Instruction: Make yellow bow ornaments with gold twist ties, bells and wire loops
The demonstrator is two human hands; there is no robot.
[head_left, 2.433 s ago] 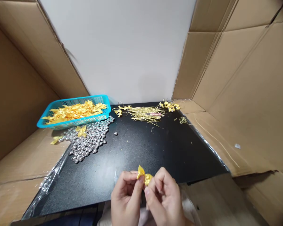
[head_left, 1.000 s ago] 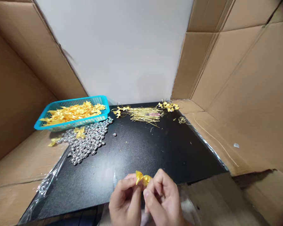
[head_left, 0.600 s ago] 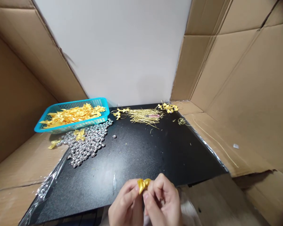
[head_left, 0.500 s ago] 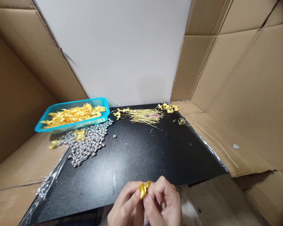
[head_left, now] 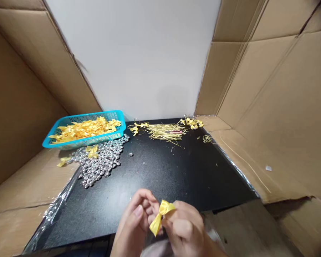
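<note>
A yellow satin ribbon bow (head_left: 163, 207) is pinched between the thumb and fingers of my right hand (head_left: 186, 225), over the near edge of the black table. One ribbon tail hangs down toward the left. Close beside the bow, my left hand (head_left: 136, 222) is half curled, with its thumb apart from the fingers and nothing visible in it. Whether its fingertips touch the ribbon is hard to see. The back of the bow is hidden by my right fingers.
A turquoise basket (head_left: 48, 140) of yellow bows stands back left. Silver beads (head_left: 100, 164) spread before it, with loose bows on top. Cut gold ties (head_left: 164, 132) and a pink-handled tool (head_left: 176, 132) lie at the back, near finished-looking bows (head_left: 192, 123). Cardboard walls (head_left: 283, 89) flank the table (head_left: 160, 171).
My left hand has let go of the bow and moved slightly left, its thumb and fingers parting. The bow stays in my right hand, turned so more of it shows.
</note>
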